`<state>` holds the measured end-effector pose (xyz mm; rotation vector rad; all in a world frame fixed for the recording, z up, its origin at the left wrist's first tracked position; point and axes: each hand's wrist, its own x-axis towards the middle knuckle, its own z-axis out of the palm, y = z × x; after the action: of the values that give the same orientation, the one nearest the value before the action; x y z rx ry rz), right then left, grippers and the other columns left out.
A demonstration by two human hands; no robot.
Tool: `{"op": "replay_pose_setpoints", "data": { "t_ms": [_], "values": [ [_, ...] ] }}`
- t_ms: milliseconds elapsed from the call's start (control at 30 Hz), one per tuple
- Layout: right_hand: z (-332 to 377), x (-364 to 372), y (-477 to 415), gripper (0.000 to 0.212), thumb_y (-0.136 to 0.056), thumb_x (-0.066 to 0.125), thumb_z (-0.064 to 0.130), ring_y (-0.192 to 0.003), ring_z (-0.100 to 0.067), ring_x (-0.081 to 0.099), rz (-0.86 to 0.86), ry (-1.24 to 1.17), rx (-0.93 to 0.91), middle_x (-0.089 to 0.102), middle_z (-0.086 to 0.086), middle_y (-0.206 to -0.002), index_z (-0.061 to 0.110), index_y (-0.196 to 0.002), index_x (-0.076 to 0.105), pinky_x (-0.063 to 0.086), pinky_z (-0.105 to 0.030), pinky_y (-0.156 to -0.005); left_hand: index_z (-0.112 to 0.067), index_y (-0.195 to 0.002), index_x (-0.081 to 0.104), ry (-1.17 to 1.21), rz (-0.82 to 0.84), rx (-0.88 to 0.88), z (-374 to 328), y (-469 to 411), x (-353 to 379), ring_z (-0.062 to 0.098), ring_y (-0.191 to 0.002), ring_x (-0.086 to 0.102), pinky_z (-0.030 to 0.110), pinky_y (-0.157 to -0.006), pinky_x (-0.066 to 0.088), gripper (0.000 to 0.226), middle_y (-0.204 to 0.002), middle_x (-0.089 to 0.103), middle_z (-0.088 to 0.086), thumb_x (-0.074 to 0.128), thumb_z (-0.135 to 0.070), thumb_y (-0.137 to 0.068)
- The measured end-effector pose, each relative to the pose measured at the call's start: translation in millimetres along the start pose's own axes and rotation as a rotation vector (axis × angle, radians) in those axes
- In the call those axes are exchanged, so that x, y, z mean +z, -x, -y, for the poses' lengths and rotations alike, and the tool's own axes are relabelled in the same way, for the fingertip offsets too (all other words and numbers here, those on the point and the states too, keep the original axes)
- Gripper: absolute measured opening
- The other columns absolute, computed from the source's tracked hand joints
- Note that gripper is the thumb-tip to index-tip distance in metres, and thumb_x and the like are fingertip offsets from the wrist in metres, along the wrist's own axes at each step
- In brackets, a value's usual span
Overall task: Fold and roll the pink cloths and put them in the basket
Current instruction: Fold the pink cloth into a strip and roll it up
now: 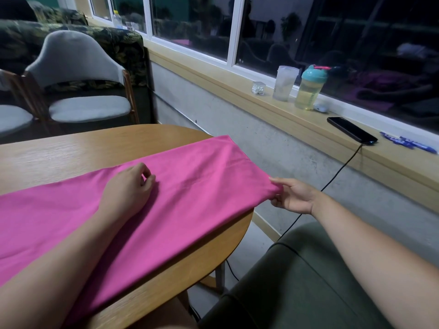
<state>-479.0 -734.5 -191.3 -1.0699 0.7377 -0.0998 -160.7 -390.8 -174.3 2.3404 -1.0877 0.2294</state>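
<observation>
We note the pink cloth (202,184) lying flat along the desk (59,153). One corner is drawn past the desk edge, where the right grip (292,196) pinches it. The left grip (128,187) rests on the cloth, well left of the right grip, with fingers curled; we cannot tell whether it clasps any fabric.

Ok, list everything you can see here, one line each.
table: one, wooden, front
pink cloth: one, pink, spread across table
chairs: two, grey, behind table
sofa: one, dark leaf-patterned, behind chairs
bead box: one, clear, window ledge
cup: one, clear, ledge
shaker bottle: one, teal lid, beside cup
small case: one, white, ledge
phone: one, black, ledge, cable plugged in
wrappers: count unclear, blue, ledge
seat cushion: one, green, lower right
left hand: resting on cloth, fingers curled
right hand: pinching cloth corner
</observation>
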Motion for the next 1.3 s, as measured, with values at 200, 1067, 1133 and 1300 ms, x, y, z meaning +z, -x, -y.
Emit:
{"op": "replay_pose_setpoints", "data": {
  "t_ms": [200,1067,1133,1300],
  "values": [
    [-10,5,1,0.016,-0.097,0.072,0.017,-0.093,-0.025,0.069,0.042,-0.004,0.089,0.069,-0.013,-0.101,0.01,-0.111,0.068,0.059,-0.031,-0.076,-0.025,-0.092,0.06,-0.001,0.006,-0.007,-2,1,-1,0.023,-0.076,0.058,0.037,-0.063,0.046,0.013,-0.081,0.063,-0.004,0.063,-0.035,-0.1],
    [21,110,19,0.042,-0.1,0.062,0.044,-0.127,-0.019,0.059,-0.515,1.41,-0.546,0.061,0.002,-0.14,0.025,-0.138,0.06,0.049,-0.041,-0.108,-0.034,-0.127,0.058,-0.227,0.157,0.1,-4,35,-15,0.024,-0.119,0.054,0.048,-0.097,0.047,0.036,-0.132,0.056,-0.002,0.048,-0.058,-0.102],
    [9,146,23,0.046,-0.103,0.057,0.05,-0.131,-0.018,0.056,-0.376,1.453,-0.623,0.059,0.003,-0.144,0.026,-0.142,0.058,0.045,-0.043,-0.112,-0.036,-0.134,0.054,-0.217,0.2,0.112,1,53,-26,0.023,-0.128,0.051,0.047,-0.102,0.045,0.041,-0.145,0.051,-0.004,0.047,-0.06,-0.101],
    [-27,225,18,0.058,-0.106,0.045,0.059,-0.149,-0.014,0.039,-0.053,1.556,-0.747,0.046,0.005,-0.16,0.028,-0.155,0.046,0.031,-0.047,-0.123,-0.036,-0.15,0.044,-0.244,0.201,0.017,37,92,-63,0.021,-0.147,0.04,0.047,-0.115,0.036,0.055,-0.164,0.037,-0.005,0.046,-0.063,-0.102]
  ]
}}
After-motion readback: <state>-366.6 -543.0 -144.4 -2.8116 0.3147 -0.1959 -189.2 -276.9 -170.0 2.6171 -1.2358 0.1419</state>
